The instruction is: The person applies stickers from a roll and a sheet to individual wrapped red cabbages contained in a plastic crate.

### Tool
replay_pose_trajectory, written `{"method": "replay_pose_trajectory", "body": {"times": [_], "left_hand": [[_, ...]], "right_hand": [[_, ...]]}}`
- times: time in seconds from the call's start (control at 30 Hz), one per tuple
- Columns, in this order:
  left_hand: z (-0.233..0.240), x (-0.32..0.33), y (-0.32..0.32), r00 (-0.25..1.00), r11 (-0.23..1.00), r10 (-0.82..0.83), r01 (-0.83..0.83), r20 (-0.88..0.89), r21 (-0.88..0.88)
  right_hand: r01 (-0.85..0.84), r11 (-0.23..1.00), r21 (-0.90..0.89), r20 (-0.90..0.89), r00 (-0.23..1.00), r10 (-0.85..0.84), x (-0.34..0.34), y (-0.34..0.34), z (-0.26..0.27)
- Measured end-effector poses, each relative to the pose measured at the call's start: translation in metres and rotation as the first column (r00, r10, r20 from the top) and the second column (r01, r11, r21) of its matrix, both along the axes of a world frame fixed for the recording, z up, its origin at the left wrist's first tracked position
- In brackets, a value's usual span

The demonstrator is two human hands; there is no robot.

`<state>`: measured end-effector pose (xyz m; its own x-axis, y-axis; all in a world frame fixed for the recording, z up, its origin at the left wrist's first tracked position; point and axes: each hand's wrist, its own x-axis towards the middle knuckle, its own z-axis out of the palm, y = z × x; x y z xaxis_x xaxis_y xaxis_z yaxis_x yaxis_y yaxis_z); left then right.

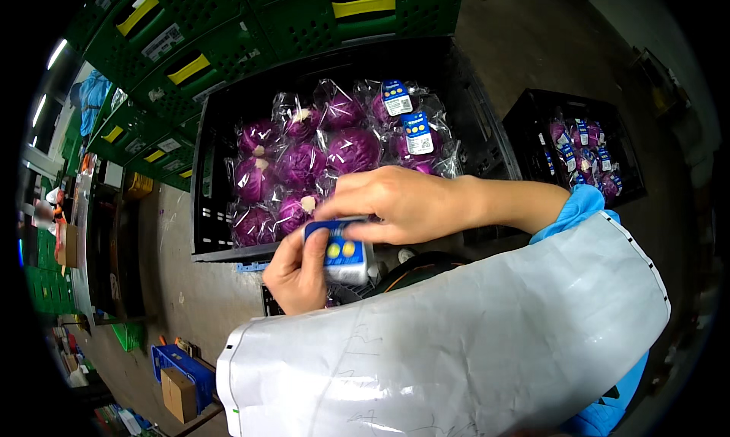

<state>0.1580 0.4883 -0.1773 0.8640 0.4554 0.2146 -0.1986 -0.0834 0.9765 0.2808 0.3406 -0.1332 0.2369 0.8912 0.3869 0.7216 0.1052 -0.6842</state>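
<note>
My left hand point(299, 268) grips a stack of blue and white printed labels point(345, 254) at the near edge of a black plastic crate point(502, 146). Above the stack is my right hand point(382, 206), slightly blurred, its fingertips touching or very close to the top label. The crate holds several red cabbages point(353, 150) wrapped in clear plastic film. Two wrapped cabbages at the back right carry labels, one on the rear point(397, 97) and one just in front of it point(417, 133). My right forearm hides the crate's near right part.
Green crates with yellow handles point(364, 5) are stacked behind the black crate. At the right, another black crate point(621, 114) holds labelled cabbages. A blue crate point(194, 374) and a cardboard box point(178, 395) stand on the floor at lower left. A person is at the far left.
</note>
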Motion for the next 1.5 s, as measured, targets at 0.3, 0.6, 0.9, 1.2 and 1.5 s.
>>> {"method": "replay_pose_trajectory", "body": {"times": [0.3,0.6,0.9,1.2,1.5], "left_hand": [[-0.026,-0.010,-0.016,0.967,0.993,-0.075,0.094,-0.244,0.069],[-0.017,-0.078,0.076,0.937,0.925,0.346,-0.335,0.036,-0.179],[-0.024,-0.089,0.043,0.970,0.949,0.220,-0.237,-0.101,-0.207],[-0.031,-0.056,-0.004,0.963,0.966,0.095,-0.028,-0.250,0.259],[-0.092,-0.067,-0.024,0.854,0.994,-0.091,0.045,-0.511,-0.102]], "right_hand": [[0.042,0.996,0.083,0.128,0.990,-0.052,0.007,0.000,-0.014],[0.220,0.654,-0.724,-0.246,0.804,-0.542,0.122,-0.063,-0.076],[0.304,0.775,-0.554,0.325,0.936,-0.134,0.086,-0.068,-0.128],[-0.180,0.963,-0.200,-0.260,0.958,0.125,0.008,-0.003,-0.019],[0.057,0.972,-0.228,-0.207,0.973,-0.106,0.067,0.038,-0.020]]}}
